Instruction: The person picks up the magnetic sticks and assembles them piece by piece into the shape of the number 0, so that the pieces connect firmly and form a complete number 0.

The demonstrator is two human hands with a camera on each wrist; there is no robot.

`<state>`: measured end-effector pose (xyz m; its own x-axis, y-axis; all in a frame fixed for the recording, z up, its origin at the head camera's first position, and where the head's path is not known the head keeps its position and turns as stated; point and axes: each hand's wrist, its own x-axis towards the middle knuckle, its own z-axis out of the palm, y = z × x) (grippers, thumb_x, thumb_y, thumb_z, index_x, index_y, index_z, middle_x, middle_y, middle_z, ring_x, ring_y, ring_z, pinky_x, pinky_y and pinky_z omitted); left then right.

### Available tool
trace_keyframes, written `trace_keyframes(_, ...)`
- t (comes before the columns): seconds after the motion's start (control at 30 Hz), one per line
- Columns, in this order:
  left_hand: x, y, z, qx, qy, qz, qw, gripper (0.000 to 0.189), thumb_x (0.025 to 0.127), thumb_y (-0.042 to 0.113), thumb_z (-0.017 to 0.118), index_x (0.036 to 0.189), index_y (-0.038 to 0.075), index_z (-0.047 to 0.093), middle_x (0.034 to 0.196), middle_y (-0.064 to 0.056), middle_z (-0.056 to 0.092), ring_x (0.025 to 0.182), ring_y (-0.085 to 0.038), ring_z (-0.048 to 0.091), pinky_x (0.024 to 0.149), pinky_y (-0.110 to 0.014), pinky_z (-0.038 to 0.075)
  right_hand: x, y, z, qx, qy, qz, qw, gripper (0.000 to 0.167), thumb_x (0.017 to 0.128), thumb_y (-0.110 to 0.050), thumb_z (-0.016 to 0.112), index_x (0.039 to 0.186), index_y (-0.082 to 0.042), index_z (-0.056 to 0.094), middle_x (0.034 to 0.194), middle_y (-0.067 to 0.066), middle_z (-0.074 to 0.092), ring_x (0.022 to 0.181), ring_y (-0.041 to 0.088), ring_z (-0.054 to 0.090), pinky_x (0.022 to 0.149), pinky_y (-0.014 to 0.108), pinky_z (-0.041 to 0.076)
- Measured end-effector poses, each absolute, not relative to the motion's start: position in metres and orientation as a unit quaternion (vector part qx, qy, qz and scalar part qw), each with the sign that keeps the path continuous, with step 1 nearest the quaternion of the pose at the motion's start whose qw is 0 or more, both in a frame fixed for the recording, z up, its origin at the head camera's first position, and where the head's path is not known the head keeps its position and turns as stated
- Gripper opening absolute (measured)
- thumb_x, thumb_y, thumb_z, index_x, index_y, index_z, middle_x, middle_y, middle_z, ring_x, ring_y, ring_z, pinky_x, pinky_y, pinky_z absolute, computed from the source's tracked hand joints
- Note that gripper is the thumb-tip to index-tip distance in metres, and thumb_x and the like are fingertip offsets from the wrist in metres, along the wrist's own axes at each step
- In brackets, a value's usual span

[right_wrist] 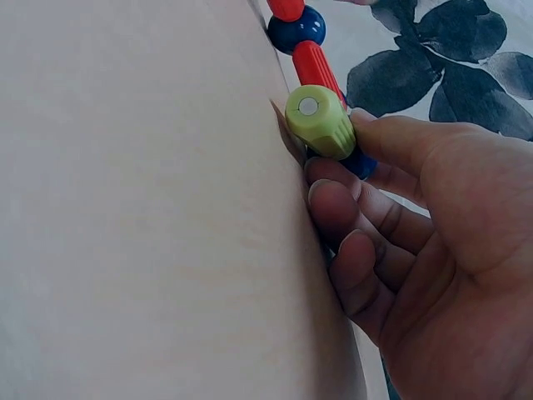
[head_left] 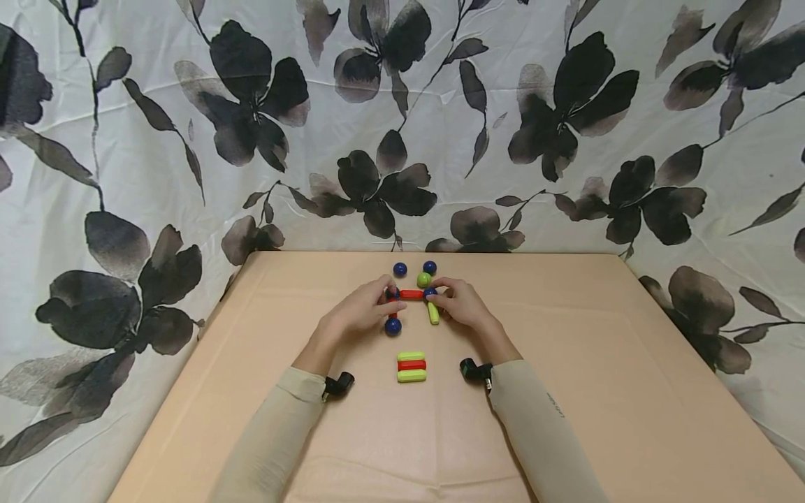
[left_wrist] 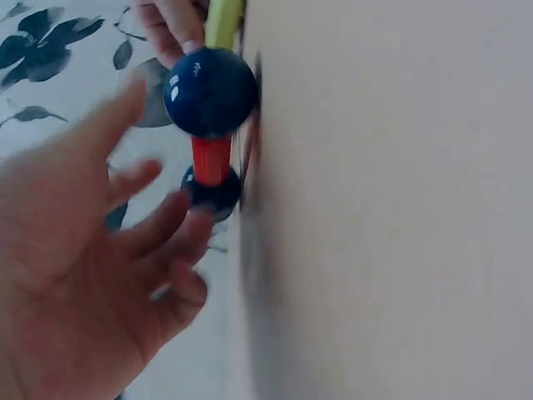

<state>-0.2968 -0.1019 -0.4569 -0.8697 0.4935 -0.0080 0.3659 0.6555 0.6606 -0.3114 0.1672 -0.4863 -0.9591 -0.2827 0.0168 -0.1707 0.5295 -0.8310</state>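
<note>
My right hand (head_left: 462, 302) pinches a blue ball (head_left: 430, 293) between thumb and fingers. A yellow-green rod (right_wrist: 320, 122) sticks out of that ball toward me, and a red rod (head_left: 411, 295) joins it to a second blue ball (head_left: 395, 292) on the left. From there another red rod (left_wrist: 211, 160) runs to a nearer blue ball (left_wrist: 211, 92). My left hand (head_left: 360, 307) is around the left corner of this shape, its fingers close to the second ball and its thumb apart from them. Whether its fingertips touch that ball is hard to tell.
Beyond the hands lie two loose blue balls (head_left: 400, 269) and a green ball (head_left: 424, 280). Nearer to me, two yellow-green rods (head_left: 411, 376) lie with a red rod (head_left: 411, 365) between them on the tan table (head_left: 597, 349). A flowered cloth (head_left: 478, 140) hangs behind.
</note>
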Motion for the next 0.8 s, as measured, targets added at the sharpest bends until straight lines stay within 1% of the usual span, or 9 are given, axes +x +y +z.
trace_keyframes(0.07,-0.303,-0.101,-0.464,0.22,0.9,0.372,0.054,0.047,0.102,0.045,0.066,0.134,0.012,0.056,0.102,-0.009,0.06,0.09,-0.025,0.058,0.078,-0.038,0.049,-0.311,0.167,-0.486,-0.13,0.872,-0.467,0.06,0.031,0.1,-0.026,0.072,0.129,-0.014,0.068,0.076,0.008,0.065,0.057,0.02,0.06,0.057,0.03,0.054)
trace_keyframes(0.13,-0.308,-0.101,-0.472,0.201,0.895,0.397,0.029,0.047,0.103,0.039,0.065,0.14,0.01,0.056,0.112,-0.01,0.059,0.098,-0.025,0.059,0.084,-0.039,0.05,-0.311,0.167,-0.486,-0.129,0.873,-0.466,0.061,0.032,0.1,-0.026,0.072,0.129,-0.014,0.068,0.076,0.008,0.065,0.058,0.02,0.06,0.058,0.03,0.054)
trace_keyframes(0.2,-0.312,-0.101,-0.481,0.183,0.89,0.417,0.02,0.045,0.104,0.034,0.065,0.141,0.009,0.058,0.12,-0.011,0.06,0.103,-0.026,0.06,0.089,-0.04,0.051,-0.31,0.167,-0.487,-0.129,0.873,-0.465,0.063,0.032,0.1,-0.026,0.072,0.129,-0.014,0.068,0.077,0.009,0.066,0.059,0.02,0.06,0.058,0.03,0.054)
trace_keyframes(0.27,-0.314,-0.101,-0.487,0.17,0.889,0.425,0.016,0.042,0.104,0.032,0.066,0.139,0.009,0.062,0.123,-0.011,0.063,0.106,-0.026,0.061,0.093,-0.04,0.051,-0.31,0.167,-0.486,-0.128,0.874,-0.465,0.066,0.033,0.1,-0.027,0.072,0.13,-0.014,0.067,0.077,0.009,0.066,0.059,0.02,0.06,0.058,0.03,0.054)
trace_keyframes(0.4,-0.315,-0.101,-0.49,0.158,0.881,0.445,0.014,0.038,0.103,0.032,0.068,0.134,0.01,0.067,0.12,-0.009,0.068,0.106,-0.026,0.061,0.095,-0.043,0.05,-0.312,0.167,-0.485,-0.127,0.875,-0.463,0.066,0.034,0.1,-0.027,0.072,0.131,-0.014,0.067,0.078,0.009,0.065,0.059,0.02,0.06,0.059,0.03,0.054)
trace_keyframes(0.57,-0.314,-0.101,-0.489,0.149,0.879,0.452,0.015,0.037,0.102,0.033,0.068,0.133,0.012,0.068,0.116,-0.005,0.071,0.104,-0.024,0.062,0.094,-0.04,0.05,-0.315,0.166,-0.481,-0.133,0.879,-0.453,0.063,0.036,0.1,-0.029,0.072,0.131,-0.012,0.067,0.082,0.01,0.066,0.061,0.02,0.06,0.058,0.03,0.053)
trace_keyframes(0.7,-0.313,-0.1,-0.49,0.144,0.878,0.455,0.011,0.035,0.102,0.033,0.069,0.131,0.013,0.069,0.111,-0.005,0.072,0.1,-0.024,0.062,0.089,-0.037,0.049,-0.319,0.166,-0.476,-0.14,0.901,-0.409,0.02,0.036,0.103,-0.032,0.067,0.131,-0.01,0.067,0.087,0.01,0.063,0.069,0.023,0.057,0.061,0.031,0.046)
trace_keyframes(0.8,-0.313,-0.102,-0.492,0.143,0.879,0.454,0.008,0.034,0.102,0.035,0.069,0.13,0.015,0.07,0.109,-0.004,0.071,0.098,-0.023,0.061,0.087,-0.036,0.048,-0.324,0.162,-0.47,-0.137,0.92,-0.367,-0.017,0.035,0.105,-0.033,0.063,0.132,-0.011,0.066,0.098,0.009,0.06,0.082,0.026,0.055,0.069,0.036,0.045)
